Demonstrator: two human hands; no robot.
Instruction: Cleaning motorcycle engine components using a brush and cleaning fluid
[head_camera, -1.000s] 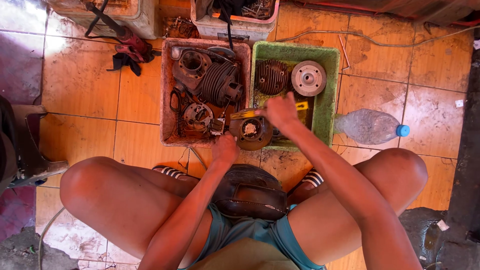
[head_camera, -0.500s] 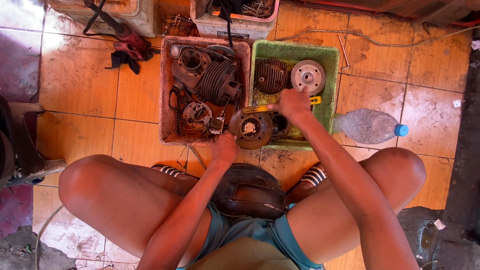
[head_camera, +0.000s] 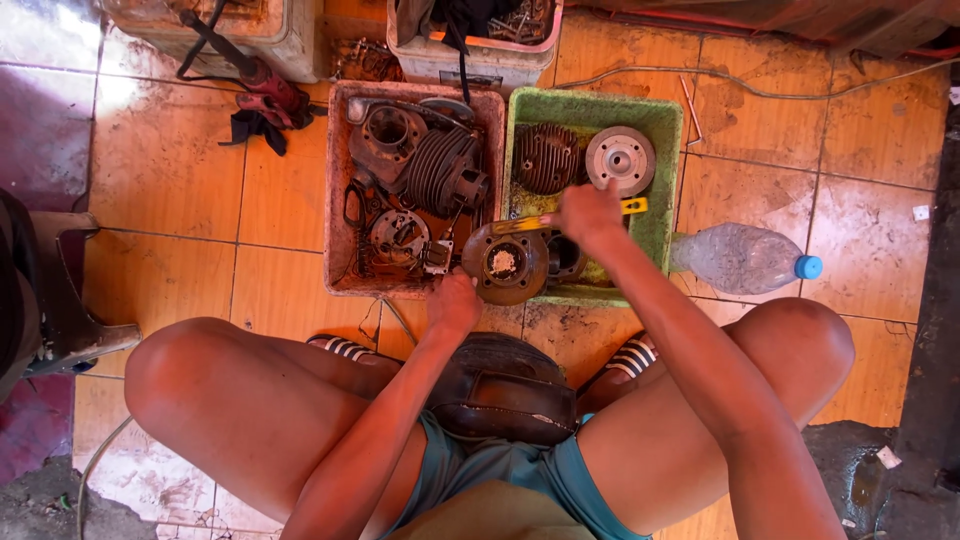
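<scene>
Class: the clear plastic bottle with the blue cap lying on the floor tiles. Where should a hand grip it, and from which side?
Grip the bottle around its wide middle, coming from above: it lies on its side, blue cap pointing right, with its upper side uncovered.

light: bright daylight | glare: wet floor tiles (head_camera: 150, 170), far-left corner | shadows: soft | focus: sharp | edges: slightly bowed
</scene>
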